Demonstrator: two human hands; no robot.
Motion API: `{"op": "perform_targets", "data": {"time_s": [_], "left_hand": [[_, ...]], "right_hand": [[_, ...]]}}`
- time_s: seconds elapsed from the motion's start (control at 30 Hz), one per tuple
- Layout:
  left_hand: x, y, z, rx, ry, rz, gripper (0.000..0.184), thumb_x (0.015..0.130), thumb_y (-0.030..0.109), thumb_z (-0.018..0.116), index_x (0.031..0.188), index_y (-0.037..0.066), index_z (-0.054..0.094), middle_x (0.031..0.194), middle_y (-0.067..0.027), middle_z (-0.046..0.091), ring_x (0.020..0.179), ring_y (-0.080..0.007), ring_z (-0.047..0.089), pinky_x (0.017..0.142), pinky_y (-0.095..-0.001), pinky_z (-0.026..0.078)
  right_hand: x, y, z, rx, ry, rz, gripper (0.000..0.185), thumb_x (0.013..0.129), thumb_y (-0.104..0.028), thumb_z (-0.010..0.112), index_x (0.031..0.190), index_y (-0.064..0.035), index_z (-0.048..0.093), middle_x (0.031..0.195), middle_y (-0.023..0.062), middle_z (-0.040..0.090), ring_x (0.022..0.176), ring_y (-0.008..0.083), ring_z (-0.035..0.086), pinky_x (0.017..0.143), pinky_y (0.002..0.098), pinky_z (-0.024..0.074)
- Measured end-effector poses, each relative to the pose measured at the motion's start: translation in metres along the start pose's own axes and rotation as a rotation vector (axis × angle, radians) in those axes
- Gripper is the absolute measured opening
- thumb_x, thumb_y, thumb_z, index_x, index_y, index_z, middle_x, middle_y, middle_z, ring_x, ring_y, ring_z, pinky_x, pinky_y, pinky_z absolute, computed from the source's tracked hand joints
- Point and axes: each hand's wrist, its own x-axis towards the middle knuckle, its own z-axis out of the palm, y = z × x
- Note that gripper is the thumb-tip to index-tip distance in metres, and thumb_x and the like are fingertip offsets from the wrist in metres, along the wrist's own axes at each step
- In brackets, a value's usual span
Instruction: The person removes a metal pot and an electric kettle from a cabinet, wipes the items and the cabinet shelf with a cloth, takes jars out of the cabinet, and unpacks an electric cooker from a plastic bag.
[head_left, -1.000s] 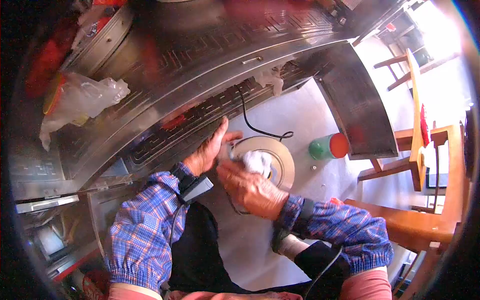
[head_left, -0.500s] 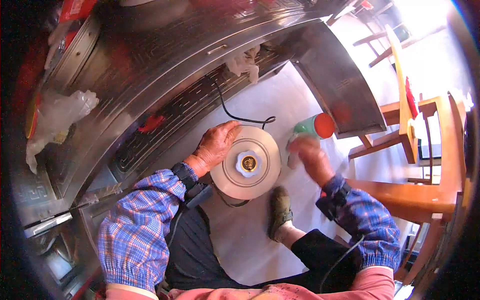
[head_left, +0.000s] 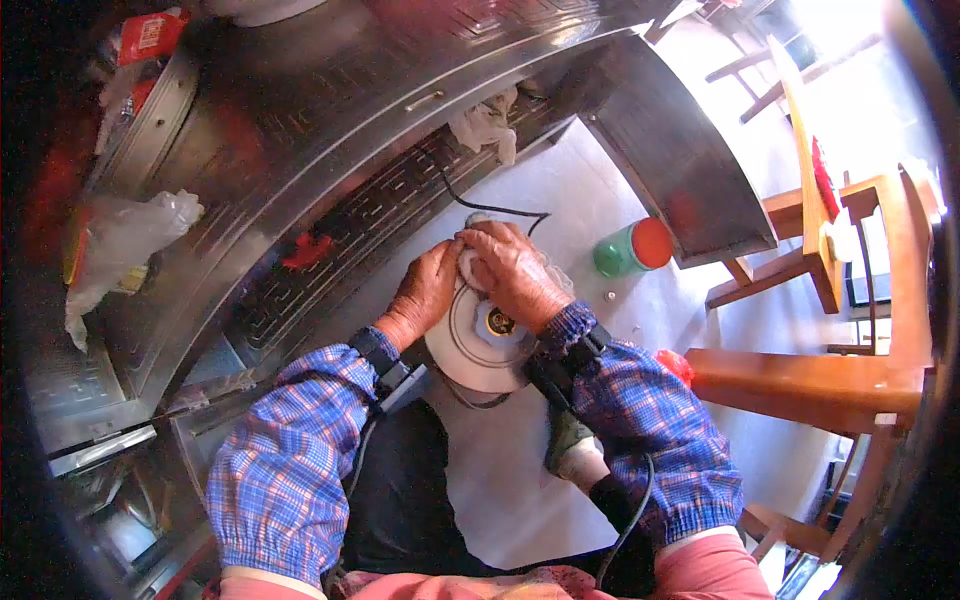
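A round pale disc-shaped lid (head_left: pixel 465 350) with a scalloped knob (head_left: pixel 497 322) and dark centre lies between my arms. My left hand (head_left: pixel 427 290) is at its upper left edge, fingers bent and pressed together near the rim. Reaching over the far part of the disc, my right hand (head_left: pixel 513 272) is closed on a whitish cloth (head_left: pixel 480 270), its fingertips close to those of my left hand. What my left fingers grip, if anything, is hidden.
A green container with a red lid (head_left: pixel 652 243) lies on the floor (head_left: pixel 510 480). Wooden chairs (head_left: pixel 800 385) stand at right. A metal cabinet (head_left: pixel 330 190) spans the far left, with plastic bags (head_left: pixel 135 240); a black cable (head_left: pixel 490 208) runs beyond the disc.
My right hand has moved left from beside the green container to the far part of the disc. My left hand stays by the disc's upper left edge.
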Motion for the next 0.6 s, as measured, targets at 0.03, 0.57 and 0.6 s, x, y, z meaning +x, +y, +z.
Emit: {"op": "perform_targets", "data": {"time_s": [0.03,0.57,0.6], "left_hand": [[-0.002,-0.007,0.004,0.017,0.068,0.116,0.034,0.103,0.029,0.046,0.102,-0.001,0.061,0.098,-0.0254,0.065,0.096,-0.0451,0.060,0.080,-0.0449,0.050],[-0.003,-0.013,0.010,-0.029,0.013,-0.064,0.029,0.104,0.017,0.041,0.119,-0.002,0.057,0.110,-0.0241,0.064,0.106,-0.0339,0.062,0.096,-0.0362,0.049],[0.000,-0.029,0.017,0.038,0.068,0.086,0.032,0.099,0.009,0.044,0.128,-0.003,0.047,0.114,-0.0270,0.060,0.103,-0.0404,0.060,0.091,-0.0412,0.050]], "right_hand": [[-0.002,-0.003,0.000,0.001,0.004,-0.008,0.042,0.081,-0.002,0.063,0.122,-0.0042,0.056,0.125,0.0173,0.056,0.118,0.0387,0.052,0.099,0.0468,0.0442],[0.003,-0.021,-0.001,-0.240,-0.103,0.168,0.032,0.081,-0.010,0.066,0.111,-0.0044,0.056,0.108,0.0209,0.060,0.104,0.0412,0.057,0.087,0.0465,0.0478],[0.004,-0.026,0.001,-0.271,-0.159,0.196,0.033,0.081,-0.009,0.064,0.113,-0.0032,0.056,0.113,0.0217,0.060,0.109,0.0410,0.057,0.092,0.0470,0.0473]]}}
